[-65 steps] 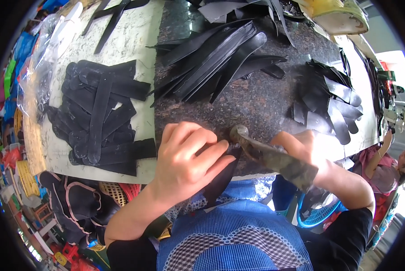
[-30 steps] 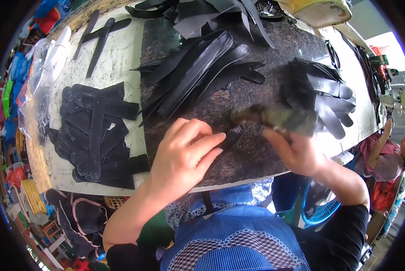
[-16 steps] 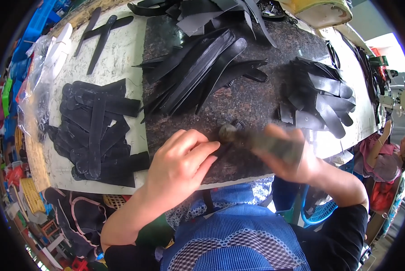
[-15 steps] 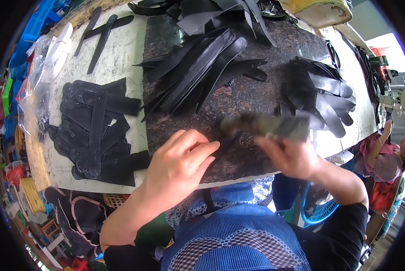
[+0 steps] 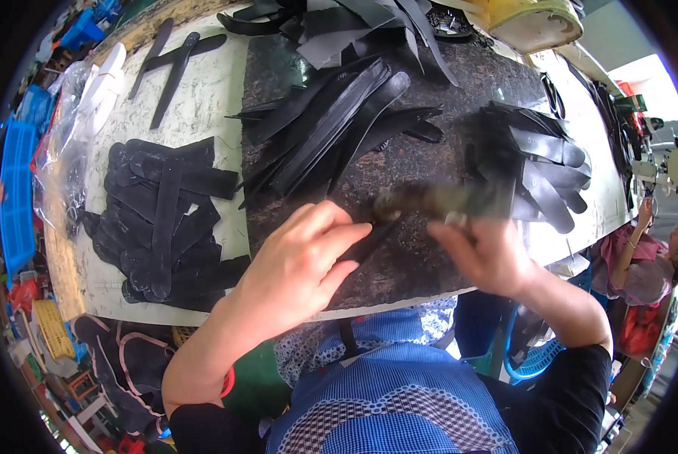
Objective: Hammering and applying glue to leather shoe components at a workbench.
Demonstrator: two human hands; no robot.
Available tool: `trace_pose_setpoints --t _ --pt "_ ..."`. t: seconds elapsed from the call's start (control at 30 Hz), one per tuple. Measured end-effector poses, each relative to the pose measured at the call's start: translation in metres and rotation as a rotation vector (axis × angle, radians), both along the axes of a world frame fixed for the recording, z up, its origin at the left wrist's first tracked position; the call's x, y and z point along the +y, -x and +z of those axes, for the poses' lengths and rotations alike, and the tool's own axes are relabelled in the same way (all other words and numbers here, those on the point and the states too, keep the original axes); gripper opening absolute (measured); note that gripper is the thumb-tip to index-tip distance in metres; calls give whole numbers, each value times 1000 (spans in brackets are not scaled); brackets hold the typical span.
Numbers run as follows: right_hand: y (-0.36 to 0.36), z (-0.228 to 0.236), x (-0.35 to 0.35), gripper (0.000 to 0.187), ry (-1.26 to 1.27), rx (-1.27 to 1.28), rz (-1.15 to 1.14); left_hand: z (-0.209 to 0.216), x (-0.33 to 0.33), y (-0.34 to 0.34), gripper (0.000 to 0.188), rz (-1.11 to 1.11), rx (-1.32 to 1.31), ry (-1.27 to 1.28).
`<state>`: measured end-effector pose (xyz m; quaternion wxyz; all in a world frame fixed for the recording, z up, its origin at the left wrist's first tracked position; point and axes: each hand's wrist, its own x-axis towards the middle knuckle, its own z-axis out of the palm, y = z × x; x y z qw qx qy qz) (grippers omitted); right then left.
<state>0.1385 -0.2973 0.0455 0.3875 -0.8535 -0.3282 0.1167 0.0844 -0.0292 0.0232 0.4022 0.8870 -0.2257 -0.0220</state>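
Near the front edge of the dark stone-like slab (image 5: 460, 170), my left hand (image 5: 301, 253) pinches the end of a black strip (image 5: 375, 240) that lies on it. The strip is hard to make out against the dark surface. My right hand (image 5: 490, 253) is closed round a brownish hammer-like tool (image 5: 437, 200), smeared by motion. Its left end is over the slab, just beyond the strip. Past my hands, a bundle of long black strips (image 5: 331, 121) lies on the slab. To the right is a fanned pile of black strips (image 5: 543, 155).
A heap of black strips (image 5: 161, 216) covers the white tabletop (image 5: 218, 91) on the left, with crossed strips (image 5: 176, 60) behind it. Black sheet pieces (image 5: 346, 26) and a yellowish container (image 5: 536, 23) stand at the far side. Another person (image 5: 630, 257) is at the right.
The tool in my right hand is still blurred, its handle part slightly lower. My left hand keeps its pinch, with the thumb a little farther from the fingertips. The whole view has shifted slightly.
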Motion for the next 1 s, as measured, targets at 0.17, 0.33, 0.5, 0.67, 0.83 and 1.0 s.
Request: trace_pose_setpoints --t 0.17,0.33,0.5,0.67,0.83,1.0 --pt "3 1 2 6 52 -60 59 -1 -3 15 36 54 -61 -34" --pt "-1 -9 2 22 20 1 20 -11 2 23 32 133 -161 -40" --pt "3 -5 15 24 -38 -132 189 5 24 21 35 -31 32 -21" --pt "4 -4 6 33 195 -20 385 1 25 34 33 5 -41 -41" --pt "0 -24 13 24 -90 -48 275 -7 27 42 28 76 -100 -30" --pt "7 -15 32 10 -53 -44 283 0 41 43 28 18 10 25"
